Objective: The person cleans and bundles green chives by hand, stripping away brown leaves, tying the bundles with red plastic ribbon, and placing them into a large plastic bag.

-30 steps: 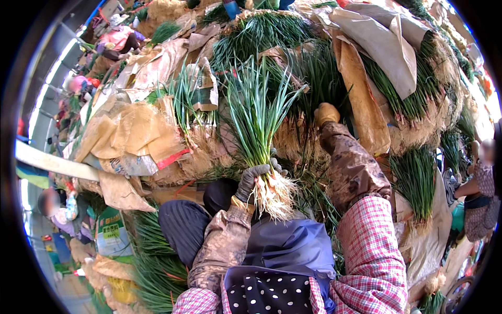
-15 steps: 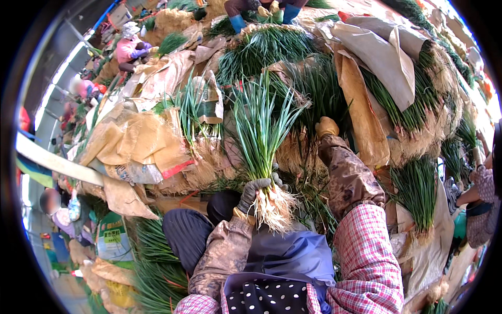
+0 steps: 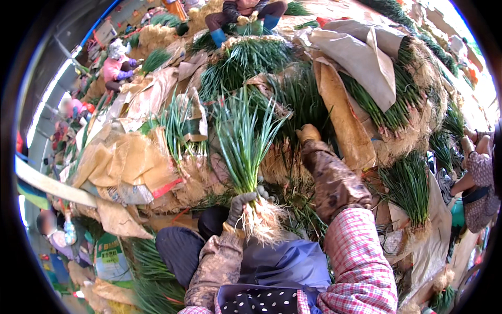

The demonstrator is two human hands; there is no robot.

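A bunch of green onions [image 3: 244, 141] stands upright in front of me, leaves up and pale roots down. My left hand [image 3: 241, 205], in a grey glove, is wrapped round it just above the roots. Farther forward and to the right, my right hand [image 3: 308, 133], in a tan glove, reaches to a heap of green onions [image 3: 298, 91]. Its fingers look curled in against the stems and are mostly hidden, so what they hold does not show. A brown patterned sleeve cover reaches up each forearm.
Brown wrapping sheets [image 3: 123, 159] cover part of the heap at left. A folded tan sheet [image 3: 342, 118] lies right of my right hand. More green onions [image 3: 410, 188] rest at right, others beside my left leg. Co-workers sit ahead, left and right; a pale curved bar [image 3: 55, 183] crosses at left.
The view has shifted slightly, so the surroundings sit farther left in the picture. My left hand keeps the bunch of green onions, and my right hand stays at the heap.
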